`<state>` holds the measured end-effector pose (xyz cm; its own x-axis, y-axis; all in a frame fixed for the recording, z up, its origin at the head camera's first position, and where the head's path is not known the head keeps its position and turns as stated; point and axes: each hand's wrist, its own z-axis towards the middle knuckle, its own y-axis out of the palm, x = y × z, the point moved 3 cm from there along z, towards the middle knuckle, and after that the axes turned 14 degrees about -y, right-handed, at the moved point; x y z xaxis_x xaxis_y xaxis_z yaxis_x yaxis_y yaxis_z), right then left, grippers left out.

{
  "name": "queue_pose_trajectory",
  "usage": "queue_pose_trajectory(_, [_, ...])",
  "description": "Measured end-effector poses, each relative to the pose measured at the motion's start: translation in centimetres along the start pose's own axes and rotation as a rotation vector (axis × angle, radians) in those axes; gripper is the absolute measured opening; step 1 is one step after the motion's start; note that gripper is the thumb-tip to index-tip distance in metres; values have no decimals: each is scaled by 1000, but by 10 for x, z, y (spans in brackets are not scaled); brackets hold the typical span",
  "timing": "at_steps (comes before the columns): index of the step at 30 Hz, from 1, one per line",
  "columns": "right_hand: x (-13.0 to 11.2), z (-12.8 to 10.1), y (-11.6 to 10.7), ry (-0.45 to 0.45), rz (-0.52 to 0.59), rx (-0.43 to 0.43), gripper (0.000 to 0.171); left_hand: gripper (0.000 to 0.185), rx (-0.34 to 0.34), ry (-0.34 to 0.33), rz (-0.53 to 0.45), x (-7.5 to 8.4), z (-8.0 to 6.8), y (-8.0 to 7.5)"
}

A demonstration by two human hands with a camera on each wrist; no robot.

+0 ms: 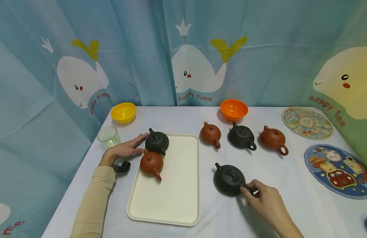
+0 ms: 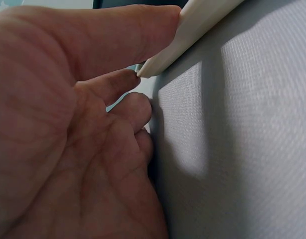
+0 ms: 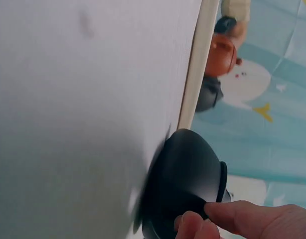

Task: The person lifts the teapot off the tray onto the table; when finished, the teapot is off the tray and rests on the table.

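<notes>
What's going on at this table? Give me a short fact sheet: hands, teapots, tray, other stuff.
Right hand: grips the handle of a black teapot standing on the cloth beside the tray.
Left hand: flat against the tray's left edge.
Tray: cream; holds a black teapot and a brown teapot.
Row behind: brown, black, brown teapots.
Other: yellow bowl, orange bowl, glass, two round mats.

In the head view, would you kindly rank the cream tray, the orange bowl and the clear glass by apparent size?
1. cream tray, by far the largest.
2. orange bowl.
3. clear glass, though both lie far from the camera.
</notes>
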<state>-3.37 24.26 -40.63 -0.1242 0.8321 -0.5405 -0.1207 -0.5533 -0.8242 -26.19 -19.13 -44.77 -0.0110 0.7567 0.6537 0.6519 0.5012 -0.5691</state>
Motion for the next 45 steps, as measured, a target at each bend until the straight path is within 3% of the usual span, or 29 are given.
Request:
queue_pose_trajectory(11, [43, -12, -26, 241, -9, -146, 32, 85, 0, -1, 0, -1, 0, 1])
queue_pose_trajectory(17, [69, -19, -39, 358, -8, -145, 44, 84, 3, 1, -3, -1, 1, 0])
queue_pose_trajectory(24, [98, -30, -53, 494, -27, -67, 47, 84, -4, -3, -14, 0, 1, 0])
queue_pose_trajectory(31, [120, -40, -66, 561, -55, -5, 48, 86, -11, 2, -15, 1, 1, -1])
queue_pose_trajectory(45, [131, -42, -68, 620, -47, -15, 52, 85, -7, -15, -15, -4, -3, -1])
